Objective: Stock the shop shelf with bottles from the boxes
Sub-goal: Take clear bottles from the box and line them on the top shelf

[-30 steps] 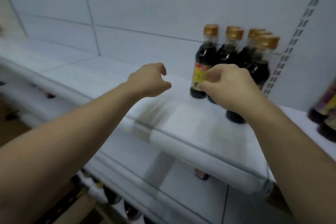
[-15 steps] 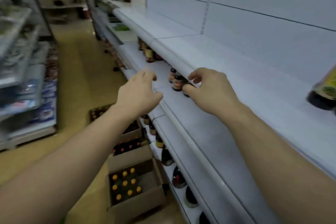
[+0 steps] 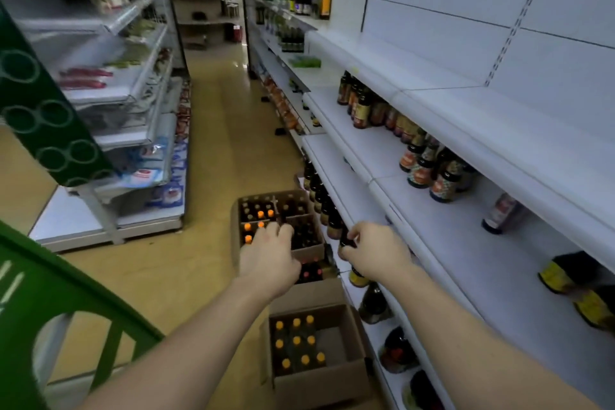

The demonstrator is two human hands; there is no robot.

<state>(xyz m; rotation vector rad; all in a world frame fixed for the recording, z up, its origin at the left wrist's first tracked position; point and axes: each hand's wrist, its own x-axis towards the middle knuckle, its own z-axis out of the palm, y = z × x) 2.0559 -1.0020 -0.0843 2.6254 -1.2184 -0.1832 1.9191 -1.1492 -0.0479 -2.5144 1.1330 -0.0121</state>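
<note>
The bottles [image 3: 296, 341] waiting to be stocked stand in an open cardboard box [image 3: 319, 383] on the floor [image 3: 213, 210], orange caps up, close against the foot of the shelving. A second, divided box [image 3: 311, 252] of dark bottles lies farther along the aisle. A second ago neither box was in sight: the view faced the white shelf [image 3: 472, 253] and a cluster of gold-capped bottles, with both hands raised before them. Half a second ago the view had swung down the aisle, with the hands level with the shelf's front edge. Now it tips lower and the hands reach out above the boxes.

The left hand [image 3: 271, 258] hangs over the divided box, fingers loosely bent downward and holding nothing. The right hand [image 3: 377, 255] is beside the shelf's edge with fingers curled; a dark bottle top shows at its fingertips, but I cannot tell whether it pinches it.

On the shelf to the right stands a row of labelled bottles [image 3: 429, 170], and yellow-labelled ones [image 3: 565, 280] blur at the near edge. Across the aisle is a rack [image 3: 126, 100] of packaged goods, and a green frame [image 3: 66, 303] fills the lower left corner.
</note>
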